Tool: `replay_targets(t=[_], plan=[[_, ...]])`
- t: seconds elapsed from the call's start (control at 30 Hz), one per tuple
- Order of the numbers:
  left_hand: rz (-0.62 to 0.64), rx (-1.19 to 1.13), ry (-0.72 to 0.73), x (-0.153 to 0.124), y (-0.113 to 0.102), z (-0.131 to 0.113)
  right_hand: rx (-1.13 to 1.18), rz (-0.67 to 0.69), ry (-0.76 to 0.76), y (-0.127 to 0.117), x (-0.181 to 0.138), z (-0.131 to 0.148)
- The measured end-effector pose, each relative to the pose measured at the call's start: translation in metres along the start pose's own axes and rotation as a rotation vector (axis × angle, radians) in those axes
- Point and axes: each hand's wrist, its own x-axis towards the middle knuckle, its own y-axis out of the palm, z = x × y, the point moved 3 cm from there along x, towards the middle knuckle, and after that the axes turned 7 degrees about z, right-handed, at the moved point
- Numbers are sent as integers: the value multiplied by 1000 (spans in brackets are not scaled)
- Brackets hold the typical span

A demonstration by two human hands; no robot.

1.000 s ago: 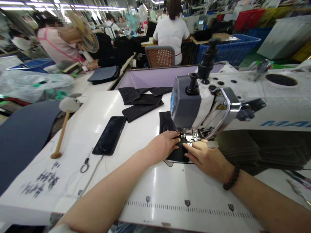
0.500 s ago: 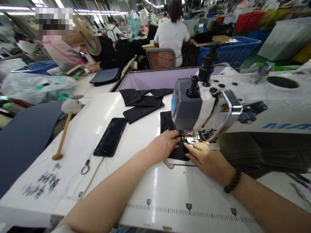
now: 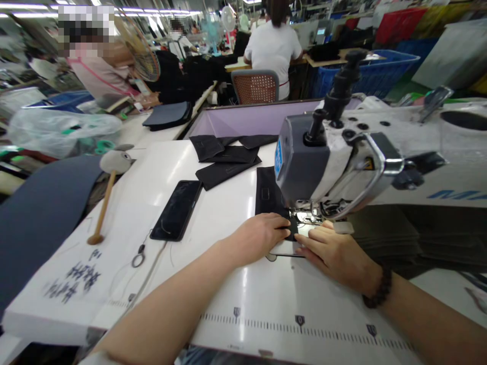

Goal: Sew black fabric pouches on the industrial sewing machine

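Observation:
A black fabric piece (image 3: 265, 190) with a small stitched rectangle lies under the sewing machine's presser foot (image 3: 292, 214). My left hand (image 3: 264, 233) rests on it, left of the foot, with its fingers stretched flat. Just right of the fabric's near corner, my right hand (image 3: 333, 253) points its extended index fingertip at the fabric's edge. Its other fingers lie by the metal needle plate (image 3: 304, 230). The sewing machine head (image 3: 302, 157) stands over both hands and hides part of the fabric. A beaded bracelet (image 3: 378, 289) circles my right wrist.
Several black fabric pieces (image 3: 228, 170) lie behind my left hand. A phone (image 3: 177, 210) with a ring strap and a wooden-handled mallet (image 3: 104, 208) are at left. Dark stacked panels (image 3: 391, 238) fill the space under the machine arm. Co-workers sit beyond the table.
The black fabric has slid away from me under the foot, so less of it shows in front. My left hand stays on it; my right hand remains beside it. The view has shifted slightly.

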Motion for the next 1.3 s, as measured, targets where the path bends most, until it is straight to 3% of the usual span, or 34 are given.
replay_targets(t=[0.33, 0.63, 1.1, 1.2, 1.3], plan=[[3, -17, -70, 9, -2, 10, -39, 1, 122, 9, 3, -8], [-44, -9, -136, 13, -3, 16, -83, 55, 158, 11, 5, -9], [-103, 26, -123, 14, 2, 22, -55, 52, 161, 13, 5, -10], [-68, 43, -162, 14, 0, 20, -71, 42, 154, 11, 5, -9], [43, 100, -278, 12, -4, 10, -92, 32, 147, 10, 5, -8]])
